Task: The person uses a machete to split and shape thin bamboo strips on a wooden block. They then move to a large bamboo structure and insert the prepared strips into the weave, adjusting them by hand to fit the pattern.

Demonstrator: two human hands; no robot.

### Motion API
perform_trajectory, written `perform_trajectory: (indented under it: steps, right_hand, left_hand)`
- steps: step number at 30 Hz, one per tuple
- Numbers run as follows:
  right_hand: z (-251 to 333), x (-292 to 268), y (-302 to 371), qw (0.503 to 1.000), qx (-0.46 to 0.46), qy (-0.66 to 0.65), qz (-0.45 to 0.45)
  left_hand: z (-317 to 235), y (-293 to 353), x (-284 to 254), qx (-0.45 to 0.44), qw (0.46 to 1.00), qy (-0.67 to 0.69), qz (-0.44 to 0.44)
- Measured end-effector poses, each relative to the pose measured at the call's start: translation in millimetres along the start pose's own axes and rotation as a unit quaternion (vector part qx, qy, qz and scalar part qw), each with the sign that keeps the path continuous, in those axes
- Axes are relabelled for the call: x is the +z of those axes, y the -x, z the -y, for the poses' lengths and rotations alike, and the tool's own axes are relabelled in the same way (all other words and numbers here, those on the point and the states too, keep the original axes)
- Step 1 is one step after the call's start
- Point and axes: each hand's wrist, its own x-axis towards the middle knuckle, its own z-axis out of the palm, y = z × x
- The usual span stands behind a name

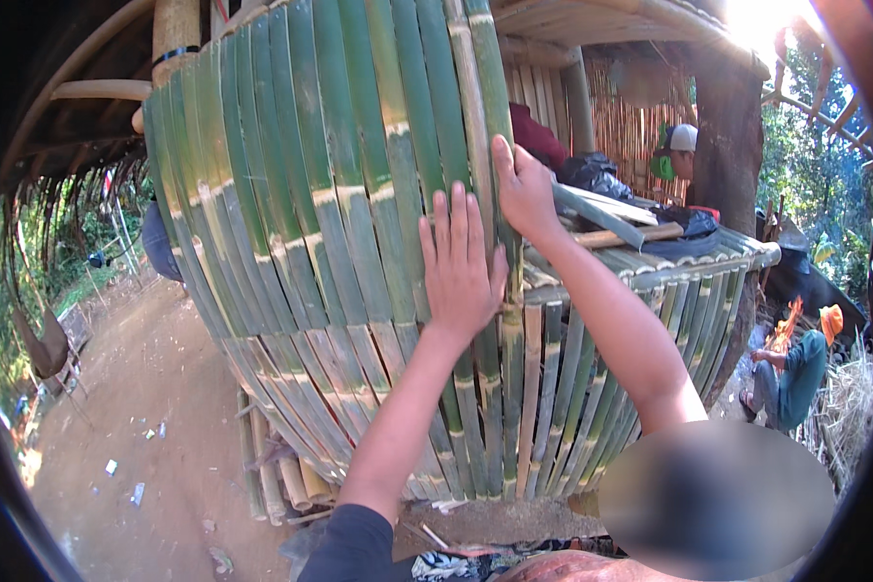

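Note:
A tall wall of upright split-bamboo strips point(339, 223), green above and paler below, fills the middle of the view. My left hand point(461, 262) lies flat against the strips near the wall's right edge, fingers stretched upward. A little higher and to the right, my right hand point(529, 194) grips the outermost bamboo strip point(488, 87), its thumb side in front; the other fingers are partly hidden behind the edge. Crosswise at the corner, a lower bamboo wall point(601, 378) runs off to the right.
Cut bamboo pieces point(597, 213) and black plastic bags point(592, 175) lie on a platform at right. A person in a cap point(679, 150) is beyond it. Another person in an orange hat point(795, 364) sits near a fire point(784, 325). Bamboo poles point(296, 485) lie below left.

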Motion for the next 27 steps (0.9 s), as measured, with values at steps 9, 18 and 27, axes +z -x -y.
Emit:
perform_trajectory:
  steps: [9,18,27]
  right_hand:
    - [-6.5,3.8,-7.1,0.999,-0.017,-0.003,0.045]
    - [2.1,9.0,-10.4,0.999,0.013,0.008,0.038]
    - [1.4,6.4,-5.5,0.998,0.043,0.019,0.048]
  left_hand:
    - [18.4,-8.4,-8.1,0.052,0.998,-0.029,0.019]
    - [19.4,3.9,1.3,0.03,0.999,-0.041,-0.014]
    - [9.9,14.5,9.0,-0.058,0.986,-0.155,-0.002]
